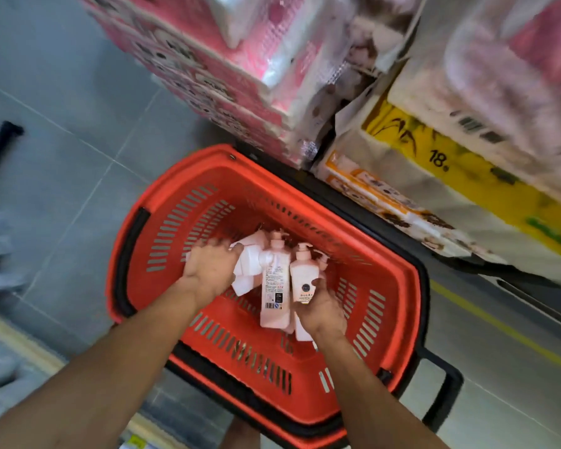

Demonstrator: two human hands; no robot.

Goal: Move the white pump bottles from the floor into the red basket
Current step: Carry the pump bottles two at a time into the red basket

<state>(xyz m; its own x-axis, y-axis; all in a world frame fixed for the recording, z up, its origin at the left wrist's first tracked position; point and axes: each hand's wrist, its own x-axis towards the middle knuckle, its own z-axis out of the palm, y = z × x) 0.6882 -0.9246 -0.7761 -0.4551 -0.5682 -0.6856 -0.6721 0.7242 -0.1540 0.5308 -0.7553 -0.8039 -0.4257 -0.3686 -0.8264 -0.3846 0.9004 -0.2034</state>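
The red basket [182, 202] stands on the grey tiled floor below me, and both my arms reach into it. Several white pump bottles lie inside. My left hand [211, 267] is closed over a bottle [246, 270] lying on its side at the basket's left. My right hand [321, 306] grips the lower part of a smaller bottle with a dark round label [305, 280]. Between them a taller bottle [276, 286] shows its back label, pump pointing away from me. More bottles are partly hidden under my hands.
Stacked pink packs of tissue [208, 59] and yellow-and-white paper packs [434, 150] stand right behind the basket. The basket's black handle [447, 396] sticks out at the right. A yellow floor line [499, 328] runs at the right. A black object [0, 140] lies at far left.
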